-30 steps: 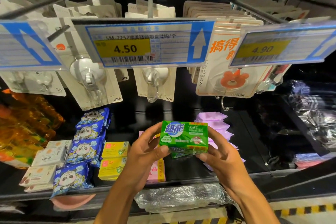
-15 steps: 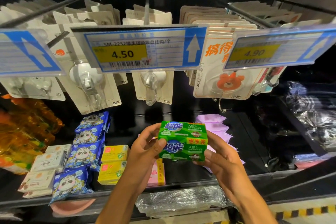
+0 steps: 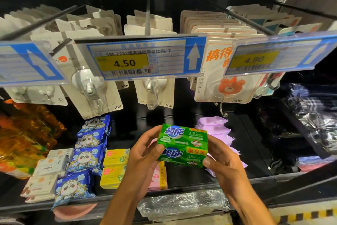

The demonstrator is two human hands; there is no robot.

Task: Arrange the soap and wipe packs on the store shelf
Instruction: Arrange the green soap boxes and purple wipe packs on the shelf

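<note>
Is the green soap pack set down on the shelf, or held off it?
Held off it. The left hand and right hand grip the ends of the green soap pack above the shelf.

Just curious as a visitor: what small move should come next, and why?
Probably lower the green soap pack into the bare shelf gap between the pink pack and purple wipes; the left hand and right hand grip it just above there.

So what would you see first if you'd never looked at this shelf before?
The bright green soap pack jumps out, held in the middle by the left hand and right hand. Above it hangs a blue price tag reading 4.50, and blue panda packs line the shelf on the left.
</note>
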